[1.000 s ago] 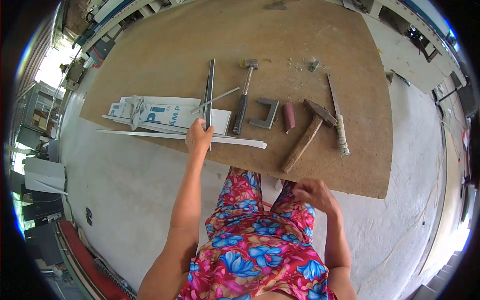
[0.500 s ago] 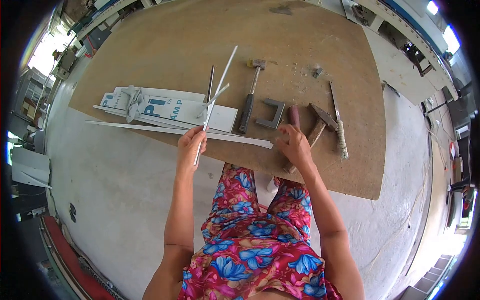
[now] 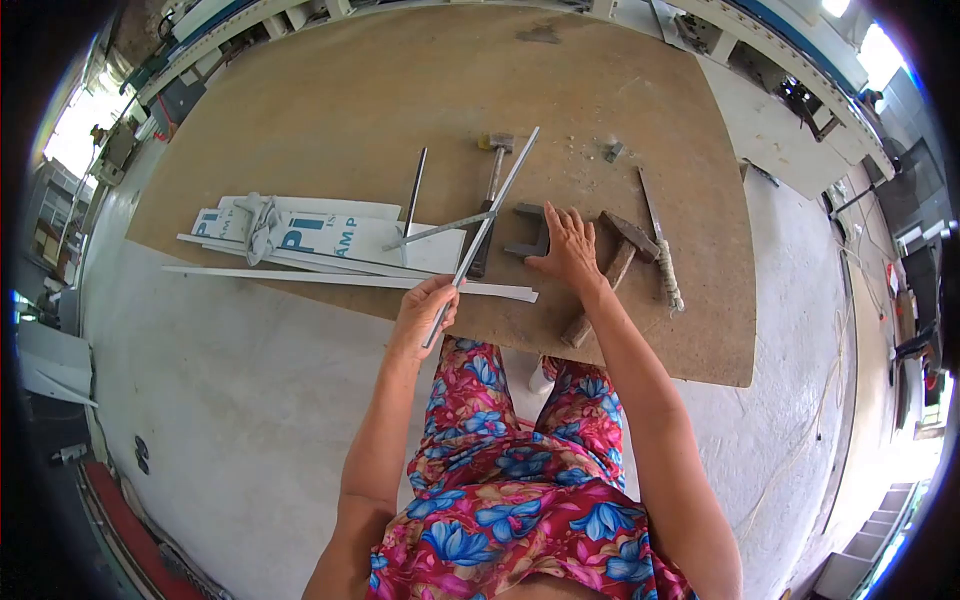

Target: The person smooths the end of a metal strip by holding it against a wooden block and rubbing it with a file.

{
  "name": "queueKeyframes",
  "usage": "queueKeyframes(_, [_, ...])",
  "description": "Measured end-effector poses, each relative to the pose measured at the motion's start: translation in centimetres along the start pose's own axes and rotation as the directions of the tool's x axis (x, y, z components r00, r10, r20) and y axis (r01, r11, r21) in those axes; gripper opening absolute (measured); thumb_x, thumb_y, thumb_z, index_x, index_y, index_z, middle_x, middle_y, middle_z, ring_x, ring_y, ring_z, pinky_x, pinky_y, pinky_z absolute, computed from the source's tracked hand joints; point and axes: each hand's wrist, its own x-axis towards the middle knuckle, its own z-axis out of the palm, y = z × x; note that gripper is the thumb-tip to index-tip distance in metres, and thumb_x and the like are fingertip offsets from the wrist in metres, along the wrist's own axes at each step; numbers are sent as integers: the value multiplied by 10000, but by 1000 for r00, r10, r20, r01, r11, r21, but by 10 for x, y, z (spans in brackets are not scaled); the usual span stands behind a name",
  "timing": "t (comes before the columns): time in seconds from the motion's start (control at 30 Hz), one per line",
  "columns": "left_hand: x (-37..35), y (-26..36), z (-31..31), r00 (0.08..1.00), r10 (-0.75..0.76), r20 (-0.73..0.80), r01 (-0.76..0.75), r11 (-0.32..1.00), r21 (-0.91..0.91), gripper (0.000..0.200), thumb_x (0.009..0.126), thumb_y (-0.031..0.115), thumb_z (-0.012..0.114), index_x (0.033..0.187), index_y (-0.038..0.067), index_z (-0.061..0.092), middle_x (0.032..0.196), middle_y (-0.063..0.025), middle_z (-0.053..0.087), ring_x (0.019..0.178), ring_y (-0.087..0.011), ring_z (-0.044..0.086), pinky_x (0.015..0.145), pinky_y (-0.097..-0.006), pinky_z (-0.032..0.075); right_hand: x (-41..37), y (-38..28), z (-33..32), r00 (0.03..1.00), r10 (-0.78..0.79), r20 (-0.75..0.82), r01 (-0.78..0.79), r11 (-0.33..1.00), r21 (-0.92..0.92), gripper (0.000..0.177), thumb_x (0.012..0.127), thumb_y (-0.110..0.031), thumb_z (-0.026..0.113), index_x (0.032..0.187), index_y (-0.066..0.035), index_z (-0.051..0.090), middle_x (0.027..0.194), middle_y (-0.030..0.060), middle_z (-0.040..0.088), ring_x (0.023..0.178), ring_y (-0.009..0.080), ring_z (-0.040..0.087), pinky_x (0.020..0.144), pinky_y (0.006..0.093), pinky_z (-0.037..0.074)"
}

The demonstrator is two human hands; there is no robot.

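My left hand (image 3: pixel 428 315) is closed around the lower end of a long thin metal strip (image 3: pixel 502 195), which slants up and to the right over the table. A shorter strip (image 3: pixel 440 229) crosses it partway up. Fingers spread, my right hand (image 3: pixel 570 252) is over the table at the right side of a grey U-shaped block (image 3: pixel 528 228) and overlaps it in this view. Just right of that hand lies a wooden-handled hammer (image 3: pixel 628 238). A mallet with a dark grip (image 3: pixel 496 165) lies behind the held strip, partly hidden.
On the brown table (image 3: pixel 400 90), white panels with blue print (image 3: pixel 350 235) lie at left with a crumpled grey cloth (image 3: pixel 262 228). A long white strip (image 3: pixel 300 276) runs along the front edge. To the right are a blade with a wrapped handle (image 3: pixel 668 270) and a small grey block (image 3: pixel 613 151).
My left hand has moved right with the metal strip, which now leans further right. My right hand has reached forward from the dark red handle toward the U-shaped block, its fingers spreading.
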Motion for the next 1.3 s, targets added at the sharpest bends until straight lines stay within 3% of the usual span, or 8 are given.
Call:
queueKeyframes(0.27, [4,-14,18,994,-42,100,40,999,17,221,920,125,596,1094,-6,627,748,3,547,599,-53,478,516,-190,366,-13,8,-47,997,-19,-73,35,971,235,1013,574,-233,871,1426,-37,360,1344,206,451,1270,396,416,1049,423,376])
queueKeyframes(0.43, [-2,-23,19,986,3,165,-36,979,199,241,906,108,612,1115,-12,627,760,19,549,619,-38,465,540,-184,373,-60,19,-87,999,13,40,-23,970,243,1015,598,-191,848,1447,-39,313,1385,246,375,1274,420,409,1026,421,420])
queueKeyframes(0.57, [-17,-28,25,992,70,105,-92,971,223,224,891,98,647,1100,18,635,782,34,568,653,-20,464,576,-172,384,-89,19,-88,995,36,98,-52,984,170,1054,606,-188,850,1474,-63,264,1427,219,320,1269,403,427,1005,425,438])
queueKeyframes(0.77, [-30,-47,53,983,177,41,-182,963,199,281,880,58,664,1143,19,573,875,18,598,727,-22,506,618,-174,411,-92,-1,-78,983,17,183,-41,991,127,1074,556,-124,842,1463,-44,272,1438,261,270,1283,423,418,977,417,479])
queueKeyframes(0.97, [-31,-71,74,975,224,4,-220,950,220,272,890,38,650,1134,18,531,895,4,602,750,-25,522,627,-174,420,-90,-15,-68,992,-82,92,81,997,17,1048,552,-96,841,1449,-47,301,1436,254,288,1277,423,431,957,428,486])
queueKeyframes(1.1, [-30,-78,77,961,270,-50,-250,936,249,289,887,86,679,1136,16,551,909,11,601,765,-36,530,664,-177,435,-86,-20,-64,996,-65,63,57,990,128,1029,577,-123,848,1451,-70,306,1442,243,294,1265,424,442,959,430,483])
queueKeyframes(1.3, [-26,-85,74,937,341,-75,-306,906,292,198,932,91,627,1103,26,551,811,22,556,694,-31,477,587,-189,398,-86,-20,-56,998,-41,52,25,961,274,1029,611,-118,835,1472,-84,272,1452,192,293,1235,398,464,992,423,460])
